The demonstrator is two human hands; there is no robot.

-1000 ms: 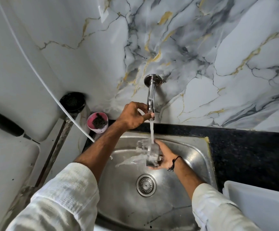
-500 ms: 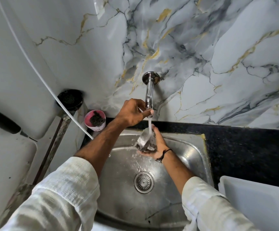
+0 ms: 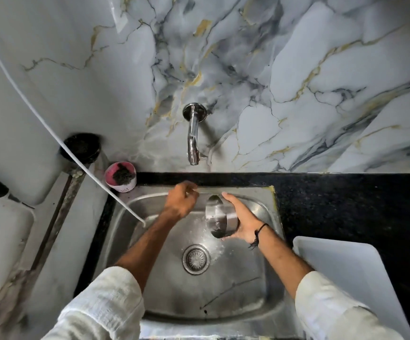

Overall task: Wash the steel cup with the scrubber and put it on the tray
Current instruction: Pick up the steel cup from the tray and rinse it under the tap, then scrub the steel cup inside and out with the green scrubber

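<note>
Right hand (image 3: 244, 220) wraps steel cup (image 3: 219, 218) sideways over sink (image 3: 260, 285), right of drain (image 3: 196, 259), fingers closed round wall. Left hand (image 3: 180, 201) empty, fingers loosely curled, holds nothing, near far sink edge. Tap (image 3: 193, 138) dry. Cup likely light, rigid, wet so slippery; grip best round wall, thumb opposite fingers. Tray (image 3: 360, 273) near right. Pink tub (image 3: 121, 177) with scrubber far left; print on it unreadable.

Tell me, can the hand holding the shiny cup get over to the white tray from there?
Probably yes. The right hand holds the steel cup over the sink, and the white tray lies just to its right on the black counter. Nothing stands between them, and the tray's visible part is bare.
</note>
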